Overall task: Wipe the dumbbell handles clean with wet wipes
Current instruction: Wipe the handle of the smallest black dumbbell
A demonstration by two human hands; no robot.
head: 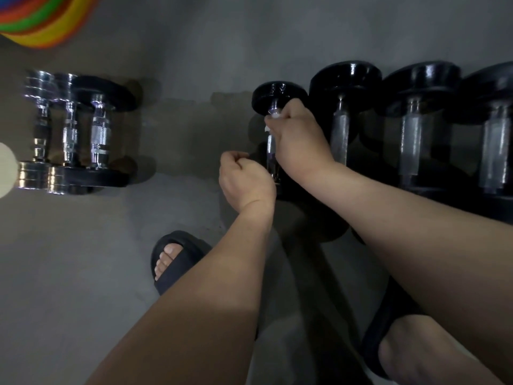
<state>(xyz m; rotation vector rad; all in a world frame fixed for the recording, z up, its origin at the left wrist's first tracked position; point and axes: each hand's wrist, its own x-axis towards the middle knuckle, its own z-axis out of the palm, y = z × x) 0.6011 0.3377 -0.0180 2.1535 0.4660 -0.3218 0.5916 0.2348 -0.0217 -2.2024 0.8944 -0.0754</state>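
Observation:
A small black dumbbell (279, 97) lies on the grey floor, leftmost in a row of black dumbbells. My right hand (298, 140) grips the upper part of its metal handle (270, 151), with a white wet wipe (273, 115) bunched under the fingers. My left hand (244, 179) is curled at the dumbbell's near end; its fingertips are hidden, so what they touch is unclear. The near weight is mostly covered by my hands.
Three larger black dumbbells (342, 107) (416, 112) (497, 120) lie to the right. Three chrome dumbbells (72, 129) sit at the left. Coloured rings (39, 18) show at top left. My feet in black slippers (172, 259) (397, 337) stand on the floor below.

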